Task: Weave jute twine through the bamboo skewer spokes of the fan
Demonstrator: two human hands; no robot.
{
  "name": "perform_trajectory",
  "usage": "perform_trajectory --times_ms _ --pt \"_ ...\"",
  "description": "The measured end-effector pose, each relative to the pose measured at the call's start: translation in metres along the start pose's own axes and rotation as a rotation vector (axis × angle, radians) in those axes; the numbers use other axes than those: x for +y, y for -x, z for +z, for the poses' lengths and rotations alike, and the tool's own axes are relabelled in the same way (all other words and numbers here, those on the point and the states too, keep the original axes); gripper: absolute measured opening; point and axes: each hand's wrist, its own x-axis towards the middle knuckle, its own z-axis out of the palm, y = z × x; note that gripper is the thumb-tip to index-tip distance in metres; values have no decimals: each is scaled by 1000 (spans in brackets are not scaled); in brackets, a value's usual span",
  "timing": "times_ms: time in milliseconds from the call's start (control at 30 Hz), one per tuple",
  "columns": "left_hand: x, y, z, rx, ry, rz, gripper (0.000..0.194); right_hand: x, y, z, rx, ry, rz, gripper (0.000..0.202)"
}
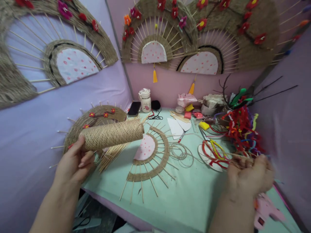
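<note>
My left hand point(77, 161) grips one end of a spool of jute twine point(113, 135), held tilted above the table. Out to the right, my right hand point(252, 174) is closed with its fingers pinched around a strand of the twine; a thin line runs from the spool's far end across toward it. Between the hands lies a half-round fan point(163, 142) of bamboo sticks with a woven twine band and a white, pink-dotted centre. Loose coils of twine point(181, 154) rest beside the fan's right edge.
Bamboo sticks point(114, 157) lie under the spool. Yellow-handled scissors point(216, 147) sit on a white disc with red pipe cleaners. A pink glue gun point(267, 212) is at the lower right. Behind stand a white bottle point(145, 100) and a phone point(134, 108). Finished fans point(155, 38) hang on the walls.
</note>
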Motion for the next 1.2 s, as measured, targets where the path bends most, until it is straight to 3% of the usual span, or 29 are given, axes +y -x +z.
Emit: perform_trajectory --times_ms 67,200,233,333,400,500,667,800,1000,1200 --pt "0 0 0 7 -16 -2 26 -2 12 8 95 188 -114 11" --pt "-7 1 1 -37 -25 -10 24 0 36 22 -357 674 -253 32" --pt "-9 1 1 -46 -30 -8 23 1 39 23 -407 734 -317 35" --pt "-14 2 1 -50 -59 -21 22 1 41 22 -341 777 -511 32" --pt "-15 2 1 -73 -80 -29 26 -1 42 21 -254 733 -554 27" --pt "-17 6 3 -132 -101 -27 31 -2 48 24 -255 591 -459 24" --pt "-20 14 9 -222 -155 -44 30 3 60 30 -500 405 -141 23" --pt "-23 17 13 -230 -195 -34 35 6 66 32 -559 414 -100 21" --pt "-26 19 19 -205 -226 -37 39 10 68 32 -644 290 82 22" --pt "-29 21 22 -215 -215 -53 39 8 68 32 -672 289 94 22"
